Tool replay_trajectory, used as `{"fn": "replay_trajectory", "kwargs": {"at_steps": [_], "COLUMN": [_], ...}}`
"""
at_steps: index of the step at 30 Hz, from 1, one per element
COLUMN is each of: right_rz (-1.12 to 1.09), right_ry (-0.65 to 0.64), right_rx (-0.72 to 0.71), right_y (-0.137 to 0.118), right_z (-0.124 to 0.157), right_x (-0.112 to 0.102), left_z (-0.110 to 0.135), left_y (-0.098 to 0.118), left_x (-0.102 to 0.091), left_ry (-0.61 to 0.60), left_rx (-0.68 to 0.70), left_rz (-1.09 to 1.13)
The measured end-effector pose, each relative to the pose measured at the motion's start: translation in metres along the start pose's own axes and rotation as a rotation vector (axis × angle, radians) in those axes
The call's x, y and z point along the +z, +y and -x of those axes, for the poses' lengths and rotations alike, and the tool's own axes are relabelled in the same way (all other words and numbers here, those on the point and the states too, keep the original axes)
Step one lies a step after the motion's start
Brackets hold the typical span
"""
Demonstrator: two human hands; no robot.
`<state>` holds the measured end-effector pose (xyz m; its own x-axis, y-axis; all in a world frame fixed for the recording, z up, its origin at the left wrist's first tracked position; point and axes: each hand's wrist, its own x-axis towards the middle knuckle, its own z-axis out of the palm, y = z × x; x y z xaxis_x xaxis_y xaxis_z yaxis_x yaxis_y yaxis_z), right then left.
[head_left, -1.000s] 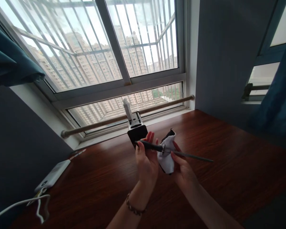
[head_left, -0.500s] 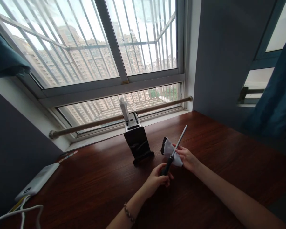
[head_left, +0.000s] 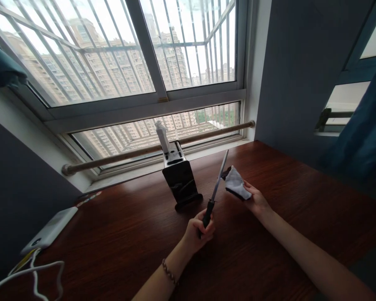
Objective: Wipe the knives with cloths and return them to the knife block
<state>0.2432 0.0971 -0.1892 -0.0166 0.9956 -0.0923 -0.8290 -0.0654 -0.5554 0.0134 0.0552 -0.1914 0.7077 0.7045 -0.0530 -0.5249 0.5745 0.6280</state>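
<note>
My left hand (head_left: pixel 200 230) is wrapped round the black handle of a honing steel (head_left: pixel 217 182). Its long grey rod points up and away from me, slightly to the right. In my right hand (head_left: pixel 257 200) is a white cloth (head_left: pixel 236 184) with dark edges, pinched at its right side. The cloth hangs just right of the rod, with a small gap along most of it; whether its dark upper left corner touches the rod I cannot tell. Behind my left hand stands a black knife block (head_left: pixel 181 182), with a whitish wrapped object (head_left: pixel 162 136) upright in its top.
A brown wooden table (head_left: pixel 119 234) lies beneath my hands. On its left are a white box-like device (head_left: pixel 52 230) and white cables (head_left: pixel 47 267). Beyond the far edge are a barred window (head_left: pixel 163 100) and a horizontal rail (head_left: pixel 122 161). A blue curtain (head_left: pixel 360 125) hangs at right.
The honing steel has shifted left and stands more upright in my left hand. My right hand has moved the cloth right and up, off the rod it lay behind.
</note>
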Motion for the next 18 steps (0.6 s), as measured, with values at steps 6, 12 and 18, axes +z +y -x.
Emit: {"fn": "replay_trajectory", "kwargs": {"at_steps": [6, 12, 18], "right_rz": [0.035, 0.067, 0.072], "right_ry": [-0.078, -0.137, -0.179], "right_rx": [0.117, 0.122, 0.111], "right_y": [0.018, 0.024, 0.019], "right_z": [0.005, 0.014, 0.019], "right_x": [0.001, 0.009, 0.016], "left_z": [0.000, 0.001, 0.001], "left_y": [0.001, -0.006, -0.013], "left_x": [0.001, 0.001, 0.010], "left_ry": [0.062, 0.111, 0.226], "left_rx": [0.111, 0.093, 0.033], "left_rz": [-0.025, -0.107, -0.225]}}
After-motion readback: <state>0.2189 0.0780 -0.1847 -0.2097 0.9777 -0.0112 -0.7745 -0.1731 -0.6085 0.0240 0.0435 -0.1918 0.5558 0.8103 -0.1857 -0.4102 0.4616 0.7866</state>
